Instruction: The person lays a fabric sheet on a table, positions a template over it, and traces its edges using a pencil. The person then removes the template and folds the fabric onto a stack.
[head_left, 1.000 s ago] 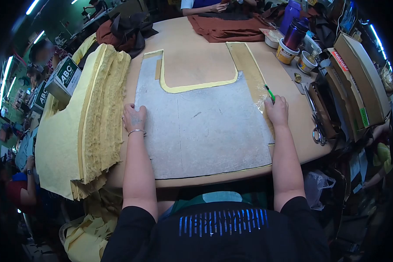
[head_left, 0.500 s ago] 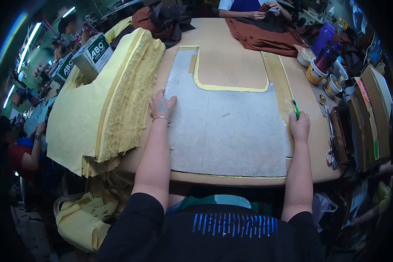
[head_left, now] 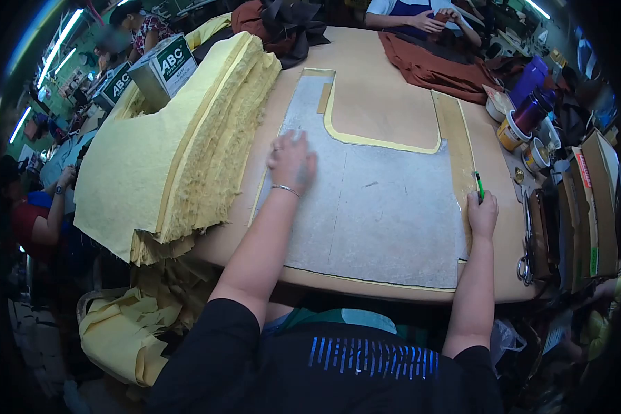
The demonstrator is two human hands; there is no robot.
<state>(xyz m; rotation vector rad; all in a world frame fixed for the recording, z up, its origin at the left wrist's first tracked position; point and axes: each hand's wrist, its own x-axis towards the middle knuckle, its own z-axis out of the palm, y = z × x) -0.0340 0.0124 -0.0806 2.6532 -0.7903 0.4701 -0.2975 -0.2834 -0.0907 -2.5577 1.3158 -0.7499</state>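
A grey U-shaped template [head_left: 379, 207] lies flat on the tan table, with yellow fabric [head_left: 383, 143] showing as a thin border along its cutout and bottom edge. My left hand [head_left: 293, 162], slightly blurred, is over the template's left side with its fingers spread and nothing held. At the right edge, my right hand [head_left: 483, 210] is closed around a green pen [head_left: 479, 183] that points up and away. Tan strips run along the template's upper arms.
To the left stands a thick stack of yellow fabric [head_left: 138, 162] with ABC tins [head_left: 164, 67] on it and beside it. Scissors [head_left: 525, 265], tubs [head_left: 513, 132] and cardboard [head_left: 598, 200] line the right side. Across the table a person handles brown cloth [head_left: 428, 63].
My left hand has shifted from the template's left edge up onto its surface. The view has turned a little, so the table's contents appear shifted. My right hand still holds the pen.
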